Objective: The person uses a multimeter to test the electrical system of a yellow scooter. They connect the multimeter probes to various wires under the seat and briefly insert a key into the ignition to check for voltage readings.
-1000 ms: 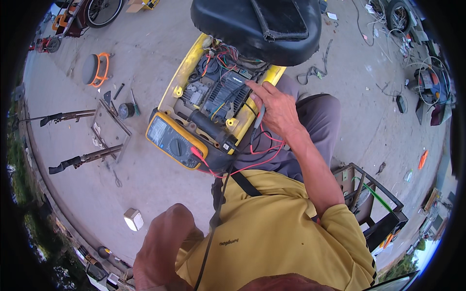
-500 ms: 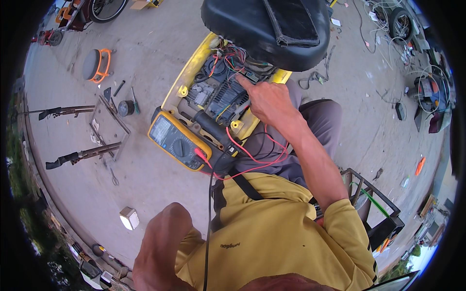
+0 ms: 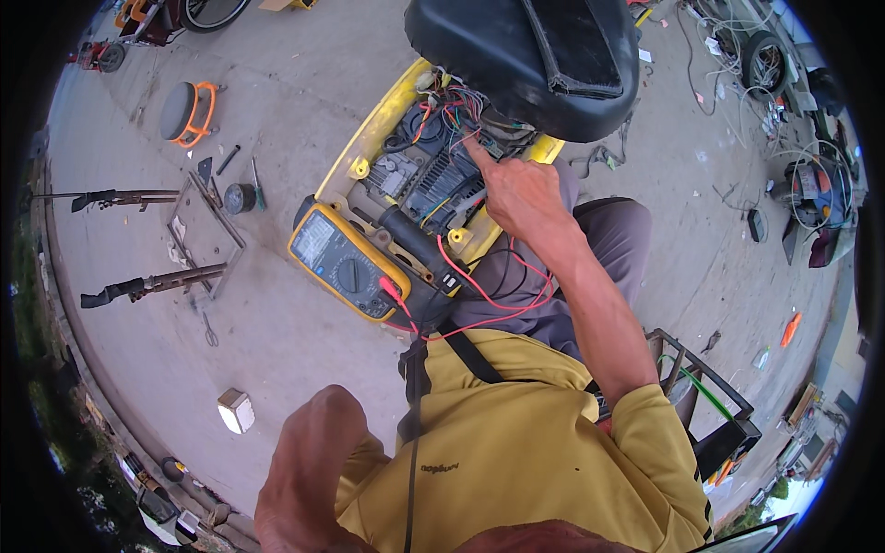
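Observation:
My right hand (image 3: pixel 525 196) reaches over an opened compartment with a yellow frame (image 3: pixel 364 124). Its index finger is stretched out, and the tip is at a bundle of thin coloured wires (image 3: pixel 466 103), though contact is hard to make out. The other fingers are curled, with nothing visible in them. Beneath the hand sits a finned dark unit (image 3: pixel 441 184). A yellow-edged multimeter (image 3: pixel 348 272) rests tilted at the compartment's near left corner, with a red test lead (image 3: pixel 479 323) running across my lap. My left arm is bent at the lower left; its hand is out of sight.
A black seat (image 3: pixel 525 64) overhangs the compartment's far side. On the ground to the left lie a metal frame (image 3: pixel 207 226), a roll of tape (image 3: pixel 240 198) and a screwdriver (image 3: pixel 257 184), near an orange-legged stool (image 3: pixel 189 115). Tangled cables (image 3: pixel 737 101) lie far right.
The whole view has shifted slightly, so the compartment and multimeter appear a little further right. My right hand keeps pointing at the wires, its index finger slightly straighter.

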Motion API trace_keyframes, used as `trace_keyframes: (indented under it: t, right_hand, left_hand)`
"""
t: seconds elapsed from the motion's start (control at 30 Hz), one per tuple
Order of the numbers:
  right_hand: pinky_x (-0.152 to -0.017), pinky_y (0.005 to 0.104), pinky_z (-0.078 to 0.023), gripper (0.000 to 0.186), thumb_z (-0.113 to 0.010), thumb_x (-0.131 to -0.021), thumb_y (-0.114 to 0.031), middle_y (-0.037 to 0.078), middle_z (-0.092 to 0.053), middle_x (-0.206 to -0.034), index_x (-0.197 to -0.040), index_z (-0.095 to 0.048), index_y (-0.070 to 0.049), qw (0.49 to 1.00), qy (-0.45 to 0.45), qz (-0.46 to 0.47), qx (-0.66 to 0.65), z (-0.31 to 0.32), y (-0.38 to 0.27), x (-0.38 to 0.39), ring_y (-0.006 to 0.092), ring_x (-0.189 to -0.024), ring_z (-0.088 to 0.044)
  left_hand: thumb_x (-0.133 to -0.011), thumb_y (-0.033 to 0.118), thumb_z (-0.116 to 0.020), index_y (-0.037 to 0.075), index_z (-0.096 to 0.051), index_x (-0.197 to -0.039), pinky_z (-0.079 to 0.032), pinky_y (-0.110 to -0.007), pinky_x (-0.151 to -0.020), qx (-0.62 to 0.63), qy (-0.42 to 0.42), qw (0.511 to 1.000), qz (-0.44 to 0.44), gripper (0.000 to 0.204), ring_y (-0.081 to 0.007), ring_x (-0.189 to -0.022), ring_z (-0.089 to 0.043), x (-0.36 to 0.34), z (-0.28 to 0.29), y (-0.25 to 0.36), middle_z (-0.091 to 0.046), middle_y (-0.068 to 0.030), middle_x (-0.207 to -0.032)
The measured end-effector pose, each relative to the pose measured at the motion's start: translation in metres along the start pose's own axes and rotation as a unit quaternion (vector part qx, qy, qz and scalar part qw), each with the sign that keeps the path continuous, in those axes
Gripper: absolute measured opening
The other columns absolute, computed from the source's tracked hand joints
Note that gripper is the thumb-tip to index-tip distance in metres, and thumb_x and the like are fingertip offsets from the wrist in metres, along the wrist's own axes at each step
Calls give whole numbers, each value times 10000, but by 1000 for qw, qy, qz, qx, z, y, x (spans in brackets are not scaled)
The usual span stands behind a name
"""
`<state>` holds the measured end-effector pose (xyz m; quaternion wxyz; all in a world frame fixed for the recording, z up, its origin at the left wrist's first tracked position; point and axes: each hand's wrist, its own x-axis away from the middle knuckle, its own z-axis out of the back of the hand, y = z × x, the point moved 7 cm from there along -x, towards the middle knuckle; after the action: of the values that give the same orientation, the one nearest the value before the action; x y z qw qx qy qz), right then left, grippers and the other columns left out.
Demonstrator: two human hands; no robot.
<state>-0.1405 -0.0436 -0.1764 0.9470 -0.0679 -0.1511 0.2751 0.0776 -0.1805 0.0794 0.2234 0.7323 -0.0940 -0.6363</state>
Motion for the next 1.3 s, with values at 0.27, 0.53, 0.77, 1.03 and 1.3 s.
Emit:
trace_keyframes:
  t: [0.27,0.53,0.77,1.03,1.3]
  right_hand:
    - [-751,494,-552,489,-659,-794,-52,114,-718,-980,-1271,-663,-157,984,94,-41,-147,1,36,37,398,-866,-710]
    - [-716,492,-553,248,-650,-946,-165,105,-727,-1015,-1185,-715,-148,951,186,-62,-238,-9,53,49,369,-864,-711]
    - [-694,477,-549,206,-726,-915,-250,95,-705,-925,-1083,-758,-137,940,198,-101,-258,-20,56,40,357,-832,-703]
    - [-712,470,-550,252,-773,-877,-272,103,-712,-935,-1081,-774,-124,934,202,-136,-263,-20,50,38,354,-845,-704]
    - [-716,514,-538,156,-768,-852,-210,125,-692,-903,-940,-736,-86,930,198,-135,-280,-17,50,34,387,-830,-705]
  left_hand:
    - [-934,256,-676,63,-574,-671,-469,-399,-552,-7,-20,1000,20,342,-220,-560,-562,-4,-1,-2,-577,-89,-691]
    - [-892,-9,-684,-119,-695,-839,-300,-262,-411,4,205,977,54,124,-146,-460,-518,19,51,-30,-613,-137,-654]
    - [-933,34,-721,-62,-728,-998,-418,-225,-575,-331,603,637,347,116,-71,-597,-536,104,117,-78,-679,-107,-796]
    - [-950,98,-755,-2,-746,-1041,-359,-233,-602,-510,525,501,462,136,-46,-689,-437,133,149,-124,-620,28,-845]
    - [-876,84,-768,11,-750,-1003,-476,-334,-649,-635,396,410,521,148,-201,-689,-625,133,174,-146,-726,-113,-871]
